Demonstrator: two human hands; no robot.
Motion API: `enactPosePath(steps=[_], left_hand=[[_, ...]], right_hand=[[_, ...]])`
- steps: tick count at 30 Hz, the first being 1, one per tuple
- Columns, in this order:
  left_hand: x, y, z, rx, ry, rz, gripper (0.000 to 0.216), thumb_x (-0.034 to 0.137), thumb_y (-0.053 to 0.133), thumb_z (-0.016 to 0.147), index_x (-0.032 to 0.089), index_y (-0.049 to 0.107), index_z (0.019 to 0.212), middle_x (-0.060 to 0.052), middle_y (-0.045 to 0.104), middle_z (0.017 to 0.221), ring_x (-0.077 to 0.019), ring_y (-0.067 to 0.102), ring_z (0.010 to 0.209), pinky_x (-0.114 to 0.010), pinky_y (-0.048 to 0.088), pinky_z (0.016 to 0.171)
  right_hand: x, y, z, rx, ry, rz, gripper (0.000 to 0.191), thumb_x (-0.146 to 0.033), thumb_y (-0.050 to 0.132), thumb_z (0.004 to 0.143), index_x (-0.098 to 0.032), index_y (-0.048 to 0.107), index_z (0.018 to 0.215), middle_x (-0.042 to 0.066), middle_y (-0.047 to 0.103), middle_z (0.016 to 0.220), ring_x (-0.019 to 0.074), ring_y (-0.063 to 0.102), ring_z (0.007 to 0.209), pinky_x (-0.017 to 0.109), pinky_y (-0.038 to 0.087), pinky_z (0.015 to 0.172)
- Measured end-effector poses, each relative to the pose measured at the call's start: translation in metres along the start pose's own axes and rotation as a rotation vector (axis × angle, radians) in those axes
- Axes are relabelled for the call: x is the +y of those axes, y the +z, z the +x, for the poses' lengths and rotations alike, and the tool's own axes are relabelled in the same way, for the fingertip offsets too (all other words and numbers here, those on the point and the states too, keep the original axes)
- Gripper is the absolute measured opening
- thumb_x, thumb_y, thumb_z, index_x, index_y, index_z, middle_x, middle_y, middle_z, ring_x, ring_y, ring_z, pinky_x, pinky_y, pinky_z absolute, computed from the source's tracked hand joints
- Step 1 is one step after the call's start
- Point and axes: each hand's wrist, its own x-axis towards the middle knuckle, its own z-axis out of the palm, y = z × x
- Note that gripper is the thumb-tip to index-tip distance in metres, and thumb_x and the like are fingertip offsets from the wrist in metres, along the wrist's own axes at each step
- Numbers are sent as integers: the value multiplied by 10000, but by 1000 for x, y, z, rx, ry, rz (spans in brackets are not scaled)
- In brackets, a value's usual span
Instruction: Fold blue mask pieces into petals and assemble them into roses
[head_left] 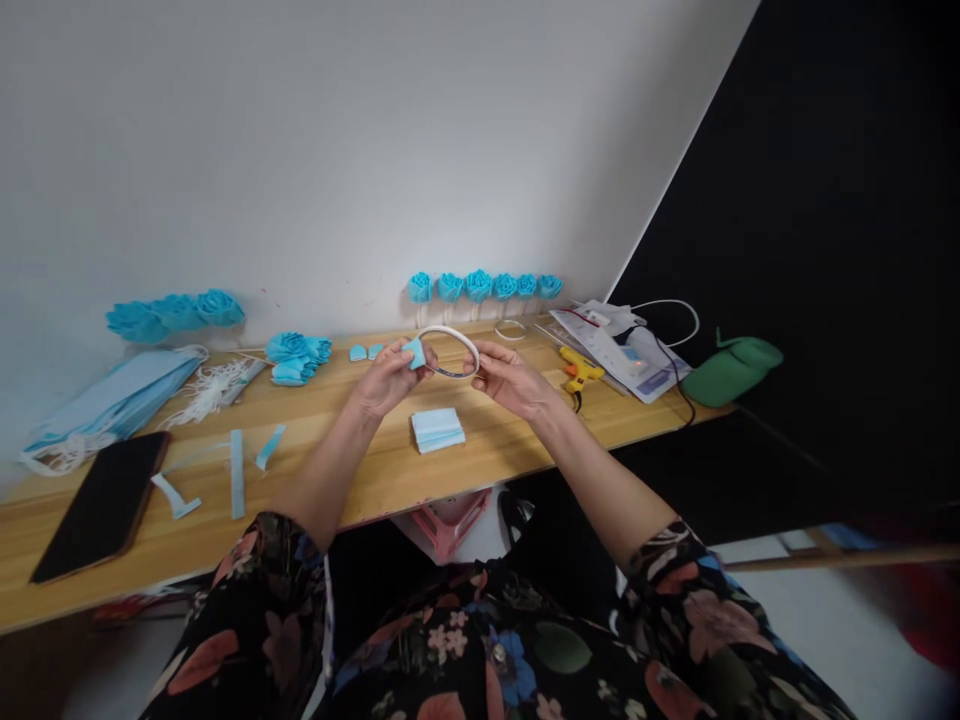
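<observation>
Between finger and thumb, my left hand pinches a small light-blue folded piece of fabric. My right hand grips the right side of a thin white ring, which looks like a narrow roll of tape. The ring's left side meets the blue piece at my left fingers; whether they also grip the ring is hidden. Below my hands, a stack of pale-blue fabric squares lies on the wooden table. Just behind my left hand are two small rounded blue pieces.
Blue fabric roses stand along the wall. More blue flowers, face masks, white loops, cut strips and a phone lie left. A yellow glue gun, papers and a green pouch lie right.
</observation>
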Motion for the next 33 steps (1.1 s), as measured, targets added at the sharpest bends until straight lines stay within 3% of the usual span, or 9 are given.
enactPosePath(steps=[5,13,21,24,29,33], left_hand=[[0,-11,1,-45,-45,128,370,435,827,639,164,575,643,-58,658,774,-135,566,675,-258,419,609],[12,-8,-2,-144,70,486,307,421,799,725,154,653,686,-67,675,873,-168,604,831,-286,461,746],[13,2,-3,-132,133,532,287,402,778,756,159,653,669,-65,680,852,-164,606,813,-289,463,744],[8,3,-3,-106,137,470,262,378,793,744,160,665,675,-58,681,839,-156,600,794,-284,457,736],[-4,1,-1,-5,109,146,324,386,841,672,157,621,606,-29,630,750,-126,555,713,-254,426,666],[-10,-1,0,-24,101,-10,361,405,837,668,157,589,580,-24,590,693,-125,530,674,-253,410,631]], right_hand=[[-3,-11,9,-25,29,-151,303,-341,881,600,-219,769,854,13,750,788,115,646,718,242,493,658],[-18,-23,18,-80,10,-457,261,-352,844,630,-181,771,813,20,736,745,109,606,680,257,455,668],[-24,-16,19,-75,-34,-620,281,-392,817,643,-165,720,776,-8,658,681,98,523,630,250,403,608],[-28,-13,20,-73,-75,-672,285,-398,812,659,-159,713,778,-21,627,657,87,490,605,240,373,580],[-35,-16,24,-141,-66,-615,261,-381,779,714,-176,746,871,23,728,794,86,525,608,233,394,564],[-37,-19,28,-172,-54,-538,267,-387,789,721,-199,763,909,30,748,811,92,554,613,233,424,557]])
